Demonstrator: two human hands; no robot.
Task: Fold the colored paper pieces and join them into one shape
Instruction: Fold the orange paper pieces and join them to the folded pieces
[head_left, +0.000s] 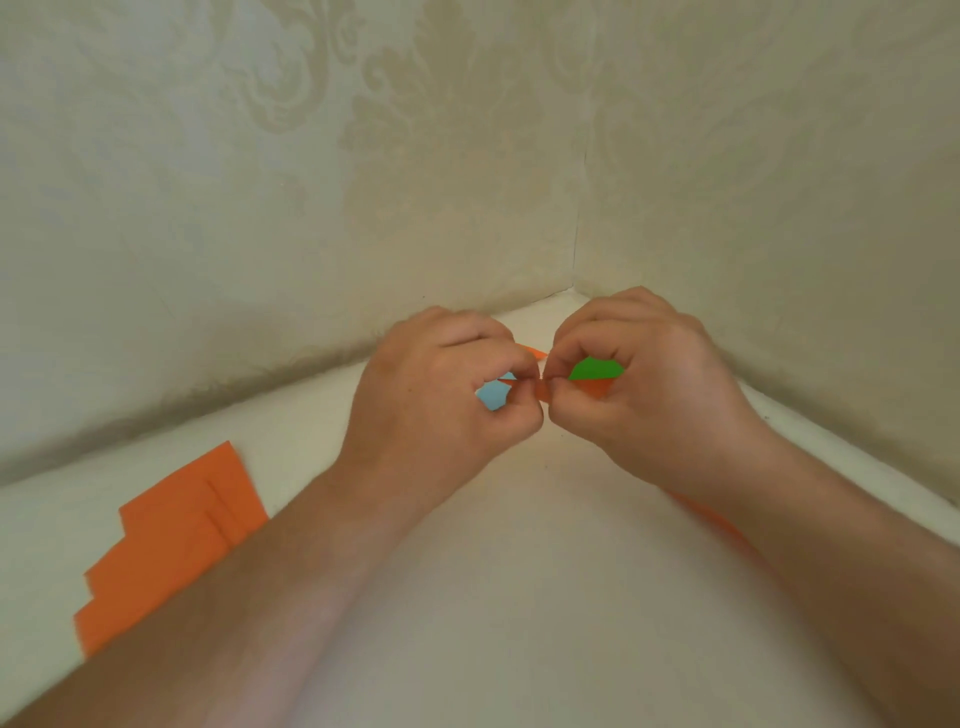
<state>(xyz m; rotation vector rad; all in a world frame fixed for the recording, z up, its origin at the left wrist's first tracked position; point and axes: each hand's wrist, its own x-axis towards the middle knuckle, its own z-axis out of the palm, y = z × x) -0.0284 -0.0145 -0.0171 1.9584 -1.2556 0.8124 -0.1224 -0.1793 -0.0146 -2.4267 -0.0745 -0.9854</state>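
Note:
Both hands meet above the white table near the wall corner, holding a small folded paper shape between them. My left hand (441, 384) pinches its left side, where a light blue part (493, 397) shows under the curled fingers. My right hand (649, 384) pinches the right side, where a green part (595, 368) sits above an orange part (592, 388). A narrow orange strip (543, 391) spans the gap between the fingertips. An orange tip (535, 353) pokes out behind the hands. Most of the shape is hidden by my fingers.
A stack of orange paper pieces (171, 540) lies on the white table (519, 597) at the left, partly under my left forearm. Another orange piece (711, 519) shows under my right forearm. Patterned cream walls (311, 208) close in behind and to the right.

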